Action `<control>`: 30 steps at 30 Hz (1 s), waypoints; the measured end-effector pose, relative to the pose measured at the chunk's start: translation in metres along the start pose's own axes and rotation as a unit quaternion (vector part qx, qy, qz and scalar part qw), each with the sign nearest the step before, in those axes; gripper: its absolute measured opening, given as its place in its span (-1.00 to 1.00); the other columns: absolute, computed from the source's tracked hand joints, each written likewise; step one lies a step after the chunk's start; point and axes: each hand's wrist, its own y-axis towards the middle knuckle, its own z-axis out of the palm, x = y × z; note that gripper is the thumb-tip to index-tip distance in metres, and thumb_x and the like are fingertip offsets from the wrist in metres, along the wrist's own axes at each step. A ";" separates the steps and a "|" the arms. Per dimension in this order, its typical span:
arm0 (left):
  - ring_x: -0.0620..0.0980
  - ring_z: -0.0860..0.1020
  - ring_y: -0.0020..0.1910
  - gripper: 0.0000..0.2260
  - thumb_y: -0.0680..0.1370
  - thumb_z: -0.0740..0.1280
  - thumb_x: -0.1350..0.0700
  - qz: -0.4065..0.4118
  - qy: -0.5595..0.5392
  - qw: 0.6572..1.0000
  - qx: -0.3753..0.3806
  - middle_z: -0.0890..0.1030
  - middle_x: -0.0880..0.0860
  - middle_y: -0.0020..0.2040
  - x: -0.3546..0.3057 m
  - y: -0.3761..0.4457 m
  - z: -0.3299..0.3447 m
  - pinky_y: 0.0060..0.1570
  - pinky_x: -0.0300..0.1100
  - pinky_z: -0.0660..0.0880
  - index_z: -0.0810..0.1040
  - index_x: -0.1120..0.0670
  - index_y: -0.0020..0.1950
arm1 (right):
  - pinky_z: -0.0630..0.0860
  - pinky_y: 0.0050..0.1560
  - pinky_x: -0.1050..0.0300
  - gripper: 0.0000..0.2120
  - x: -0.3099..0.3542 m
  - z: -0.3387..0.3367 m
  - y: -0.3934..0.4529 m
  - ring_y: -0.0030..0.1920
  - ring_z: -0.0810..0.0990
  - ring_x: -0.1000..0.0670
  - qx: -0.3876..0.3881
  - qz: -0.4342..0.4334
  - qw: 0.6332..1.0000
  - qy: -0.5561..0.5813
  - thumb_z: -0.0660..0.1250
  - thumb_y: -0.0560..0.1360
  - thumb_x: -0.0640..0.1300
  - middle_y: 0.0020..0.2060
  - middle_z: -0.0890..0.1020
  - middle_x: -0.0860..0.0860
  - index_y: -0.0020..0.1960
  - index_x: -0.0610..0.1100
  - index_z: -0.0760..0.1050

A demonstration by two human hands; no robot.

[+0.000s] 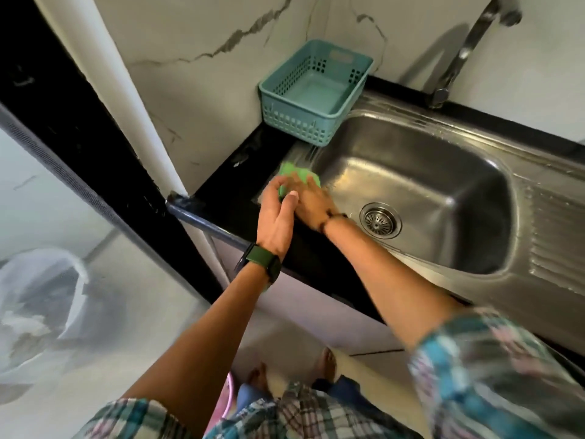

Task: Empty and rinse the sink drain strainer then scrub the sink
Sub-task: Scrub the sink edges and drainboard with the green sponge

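Hands are meeting at the near-left corner of the sink (411, 172), both working on a green scrub pad (296, 172). The right hand (311, 204) is lying flat over the pad with its fingers spread, pressing it onto the steel rim where the ribbed ledge meets the black table (228, 188); that flat press is likely for spreading force while rubbing. The left hand (275, 223) is curled loosely at the pad's near edge, thumb up, apparently steadying or bunching it; whether it is truly gripping the pad is hard to tell through the blur.

The drain strainer (380, 220) is sitting in place in the drain at the basin floor, looking clean, so the emptying and rinsing seem finished and scrubbing is the step in hand. The basin is looking wet and bare. A teal basket (285, 122) is standing empty on the corner behind the hands, probably the pad's usual home. The tap (456, 58) is showing no water flowing.
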 end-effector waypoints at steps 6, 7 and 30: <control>-0.07 0.36 0.23 -0.69 0.60 0.10 0.10 0.033 0.063 0.991 0.112 0.42 0.11 0.31 -0.010 -0.007 0.038 0.15 -0.40 0.23 0.35 0.14 0.32 | 0.12 0.46 0.15 -0.62 -0.064 -0.028 -0.120 0.44 0.25 0.02 0.008 -0.036 0.998 -0.041 0.09 0.60 -0.02 0.44 0.32 0.06 0.41 0.04 0.28; -0.06 0.36 0.25 -0.69 0.60 0.10 0.09 0.036 0.069 0.987 0.139 0.43 0.10 0.30 -0.011 -0.008 0.044 0.21 -0.33 0.24 0.36 0.13 0.32 | 0.08 0.46 0.18 -0.62 -0.081 -0.035 -0.140 0.44 0.25 0.04 0.012 -0.013 0.999 -0.040 0.09 0.60 -0.02 0.44 0.33 0.07 0.41 0.05 0.28; -0.08 0.47 0.06 -0.68 0.44 0.15 0.00 0.036 -0.011 0.995 0.092 0.51 -0.01 0.09 0.005 -0.021 0.057 0.06 -0.32 0.39 0.43 0.05 0.16 | 0.25 0.28 -0.16 -0.61 -0.030 0.004 -0.113 0.29 0.37 -0.13 -0.108 0.079 0.987 -0.089 0.07 0.53 0.06 0.31 0.43 -0.01 0.33 0.00 0.30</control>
